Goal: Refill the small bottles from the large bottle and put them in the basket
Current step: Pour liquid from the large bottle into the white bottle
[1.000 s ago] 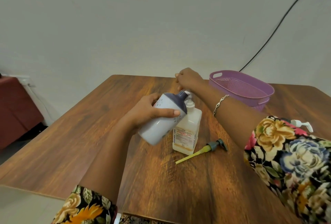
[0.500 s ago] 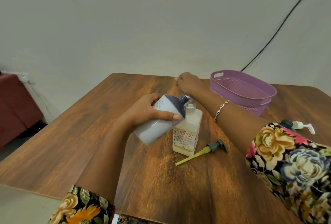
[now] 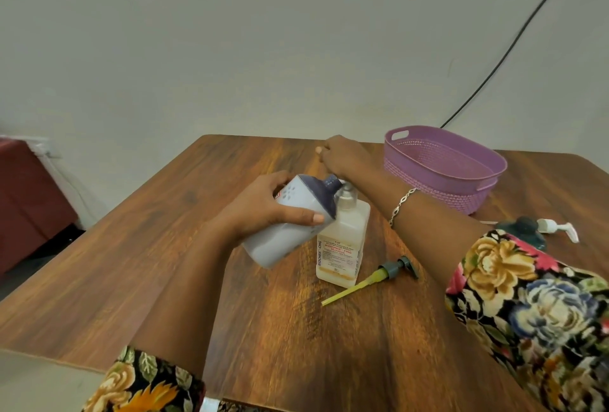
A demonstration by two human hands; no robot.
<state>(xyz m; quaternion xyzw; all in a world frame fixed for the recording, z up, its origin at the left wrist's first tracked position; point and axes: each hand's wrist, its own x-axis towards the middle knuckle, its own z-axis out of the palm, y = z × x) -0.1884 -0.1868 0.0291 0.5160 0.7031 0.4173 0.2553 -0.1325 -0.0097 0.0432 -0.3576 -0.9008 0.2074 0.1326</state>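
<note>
Left hand (image 3: 263,210) grips tilted large bottle (image 3: 280,240), spout over small bottle (image 3: 342,247); right hand (image 3: 346,156) curled behind, hold indeterminable; basket (image 3: 435,186) at right.

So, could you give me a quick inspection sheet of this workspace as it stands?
Surface: wooden table.
Job's things: white bottle tilted, dark spout at the neck of the clear bottle; purple basket, no bottles seen inside; dark green bottle half hidden by sleeve.
Clutter: green pump lying loose beside clear bottle; white pump by dark green bottle.
Hands: left hand grips white bottle; right hand beyond the bottles, fingers curled, hold unclear.
Cables: black cable down the wall.
Surroundings: plain wall; red-brown furniture at left.
</note>
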